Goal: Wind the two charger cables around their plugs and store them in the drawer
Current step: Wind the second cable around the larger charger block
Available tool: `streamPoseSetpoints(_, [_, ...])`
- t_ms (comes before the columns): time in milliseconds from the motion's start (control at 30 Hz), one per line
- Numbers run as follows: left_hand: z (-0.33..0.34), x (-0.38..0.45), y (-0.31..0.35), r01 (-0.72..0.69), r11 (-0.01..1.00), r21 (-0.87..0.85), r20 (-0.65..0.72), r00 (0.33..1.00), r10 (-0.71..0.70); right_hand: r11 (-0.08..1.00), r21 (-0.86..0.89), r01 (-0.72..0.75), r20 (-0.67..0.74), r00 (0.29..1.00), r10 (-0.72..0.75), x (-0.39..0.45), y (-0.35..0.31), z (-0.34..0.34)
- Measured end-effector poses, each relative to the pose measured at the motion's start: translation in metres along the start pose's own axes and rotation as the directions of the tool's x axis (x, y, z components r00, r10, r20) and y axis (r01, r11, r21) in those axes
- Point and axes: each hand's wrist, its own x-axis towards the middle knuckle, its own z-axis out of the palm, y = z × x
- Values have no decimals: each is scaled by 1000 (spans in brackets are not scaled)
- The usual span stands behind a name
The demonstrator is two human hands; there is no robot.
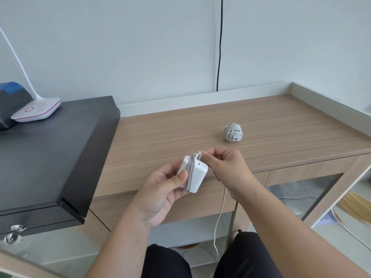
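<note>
Two chargers: one white charger plug point(195, 175) with a few turns of white cable point(218, 217) around it, one fully wound charger bundle point(232, 132) on the wooden counter point(281, 125); two hands, the left hand point(160, 189) and the right hand point(228, 167); one black cabinet point(50, 157); one white desk lamp point(36, 110); one black wall cord point(219, 47); one bunch of keys point(14, 234); one drawer front point(200, 199).

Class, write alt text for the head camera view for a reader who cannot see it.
A left hand holds a white rectangular charger plug while the right hand pinches its thin white cable, partly wound, the rest hanging down. A second, fully wound grey charger bundle lies on the light wooden desk.
</note>
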Motion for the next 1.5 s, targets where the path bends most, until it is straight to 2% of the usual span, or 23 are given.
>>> streamPoseSetpoints(133, [0,2,0,-50,997,62,-24,998,51,997,-69,44,-34,998,-47,3,5,-5])
streamPoseSetpoints(233, [5,3,-3,-60,997,-44,-74,996,57,987,-141,77,-48,995,-85,2,13,-6])
streamPoseSetpoints(300, [10,4,-3,-66,991,-119,-129,990,50,964,-254,80,-61,993,-99,-3,21,-4])
streamPoseSetpoints(400, [13,8,-2,-94,989,-112,-237,969,65,861,-486,148,-16,984,-178,-16,27,0])
streamPoseSetpoints(467, [15,8,-2,-107,991,-75,-303,950,80,800,-565,201,24,974,-227,-23,26,2])
streamPoseSetpoints(600, [18,8,-3,-165,986,-7,-386,910,149,717,-673,181,80,982,-173,-26,16,2])
streamPoseSetpoints(700, [15,7,-2,-202,977,71,-460,862,212,636,-743,208,171,978,-120,-30,7,-1])
streamPoseSetpoints(967, [20,6,-9,-204,962,182,-534,801,271,452,-782,430,450,890,-68,-29,-22,-4])
streamPoseSetpoints(1100, [20,6,-9,-194,978,74,-536,819,203,424,-778,464,500,865,-29,-28,-30,-5])
streamPoseSetpoints(1233, [19,4,-5,-173,963,-208,-504,862,46,429,-770,472,531,847,22,-28,-30,-1])
streamPoseSetpoints(1300, [19,3,-4,-171,940,-296,-492,870,3,444,-758,478,545,838,28,-30,-28,1])
streamPoseSetpoints(1500, [18,1,-5,-216,954,-210,-482,871,91,428,-752,501,531,846,-58,-28,-31,-2])
